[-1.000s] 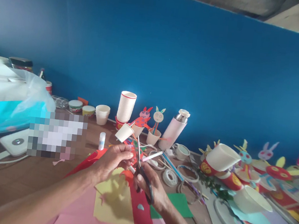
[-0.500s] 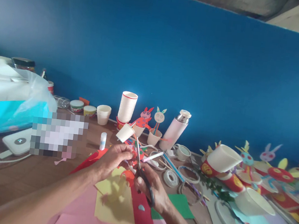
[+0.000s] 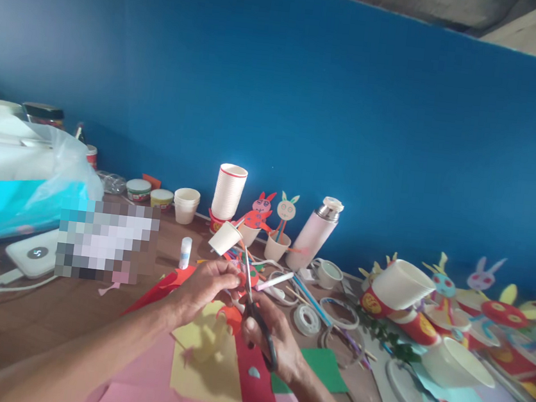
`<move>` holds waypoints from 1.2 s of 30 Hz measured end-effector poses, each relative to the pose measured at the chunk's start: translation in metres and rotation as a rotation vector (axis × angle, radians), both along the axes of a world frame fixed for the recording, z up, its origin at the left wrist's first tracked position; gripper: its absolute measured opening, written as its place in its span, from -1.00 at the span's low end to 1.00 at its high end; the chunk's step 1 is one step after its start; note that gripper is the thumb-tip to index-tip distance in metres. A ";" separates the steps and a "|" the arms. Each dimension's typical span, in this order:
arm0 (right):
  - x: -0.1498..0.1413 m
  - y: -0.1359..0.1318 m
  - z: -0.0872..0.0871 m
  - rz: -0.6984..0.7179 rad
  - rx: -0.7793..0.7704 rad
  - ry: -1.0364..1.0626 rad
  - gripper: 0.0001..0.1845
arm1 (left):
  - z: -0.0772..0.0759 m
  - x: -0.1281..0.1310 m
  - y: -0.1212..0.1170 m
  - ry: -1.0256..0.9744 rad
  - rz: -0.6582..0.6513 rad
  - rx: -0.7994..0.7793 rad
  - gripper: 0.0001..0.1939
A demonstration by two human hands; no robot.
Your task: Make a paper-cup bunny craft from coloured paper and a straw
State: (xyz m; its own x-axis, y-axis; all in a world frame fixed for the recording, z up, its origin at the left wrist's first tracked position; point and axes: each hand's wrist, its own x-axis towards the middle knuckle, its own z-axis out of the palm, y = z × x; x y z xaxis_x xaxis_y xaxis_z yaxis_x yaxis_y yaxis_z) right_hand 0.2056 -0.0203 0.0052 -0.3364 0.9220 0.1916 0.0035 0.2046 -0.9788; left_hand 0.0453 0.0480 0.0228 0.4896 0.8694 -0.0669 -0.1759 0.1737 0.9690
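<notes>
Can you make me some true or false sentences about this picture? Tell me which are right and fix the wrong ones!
1. The right hand is holding the scissors. True.

2. The wall behind the table is yellow. False: the wall is blue.

3. A tall stack of white cups stands to the left of the pink bottle in the picture. True.

4. The green paper is to the left of the yellow paper. False: the green paper is to the right of the yellow paper.

5. The scissors have bright pink handles. False: their handles are black.
</notes>
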 end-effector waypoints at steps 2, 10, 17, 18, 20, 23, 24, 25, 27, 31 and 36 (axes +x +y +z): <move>0.000 0.000 0.000 -0.008 0.000 -0.003 -0.63 | -0.001 0.000 0.000 -0.005 -0.006 -0.002 -0.94; -0.003 -0.002 0.004 -0.048 -0.020 -0.026 -0.57 | 0.001 0.000 0.002 0.005 -0.014 -0.011 -0.94; -0.002 -0.001 0.001 -0.057 -0.041 -0.015 -0.54 | 0.001 -0.003 0.002 -0.007 -0.039 -0.009 -0.96; -0.002 0.000 0.001 -0.060 -0.046 -0.010 -0.54 | 0.001 -0.003 0.002 -0.009 -0.043 -0.006 -0.96; -0.002 0.000 0.001 -0.067 -0.058 -0.002 -0.53 | 0.000 -0.003 0.003 -0.011 -0.052 0.001 -0.96; -0.003 -0.001 0.001 -0.070 -0.080 0.011 -0.51 | 0.000 -0.003 0.004 -0.007 -0.063 0.003 -0.95; -0.003 -0.001 0.001 -0.070 -0.085 0.017 -0.51 | 0.000 -0.004 0.005 -0.006 -0.065 0.002 -0.95; -0.003 -0.001 0.000 -0.069 -0.089 0.023 -0.51 | 0.000 -0.004 0.005 -0.006 -0.068 0.001 -0.95; -0.002 -0.001 -0.002 -0.065 -0.092 0.031 -0.50 | 0.000 -0.005 0.006 -0.005 -0.081 0.004 -0.95; 0.000 0.001 -0.006 -0.058 -0.107 0.022 -0.50 | 0.000 -0.006 0.007 0.014 -0.096 -0.003 -0.93; 0.002 0.001 -0.004 -0.061 -0.125 -0.025 -0.49 | 0.001 -0.007 0.008 0.018 -0.121 -0.010 -0.92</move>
